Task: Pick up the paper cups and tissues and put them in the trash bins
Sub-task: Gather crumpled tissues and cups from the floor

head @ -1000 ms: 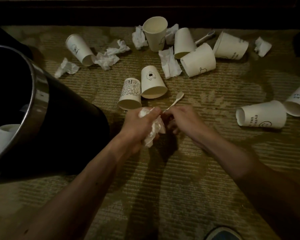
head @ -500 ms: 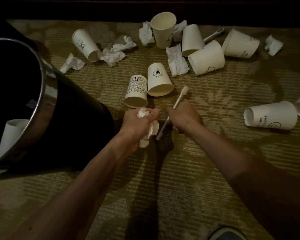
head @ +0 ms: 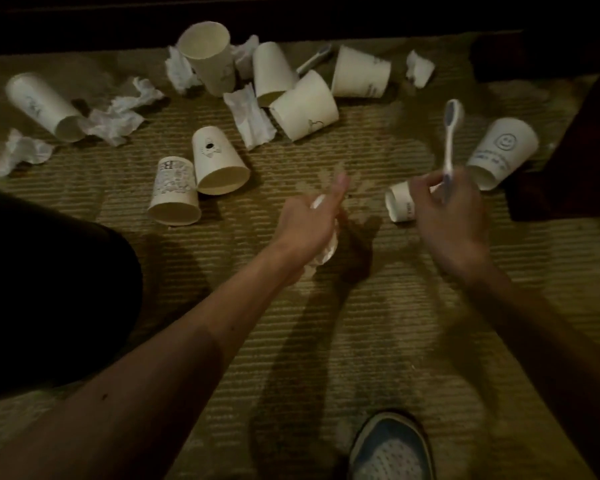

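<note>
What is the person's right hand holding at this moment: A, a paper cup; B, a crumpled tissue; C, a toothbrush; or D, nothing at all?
C: the right hand pinches the handle of a white toothbrush, whose bristle head points up, while the crumpled tissue is in the left hand.

White paper cups (head: pixel 302 105), mostly tipped over, spread from ten to two o'clock; crumpled white tissues (head: pixel 111 121) lie among them. Black trash bin (head: pixel 49 289) sits at eight o'clock.
</note>
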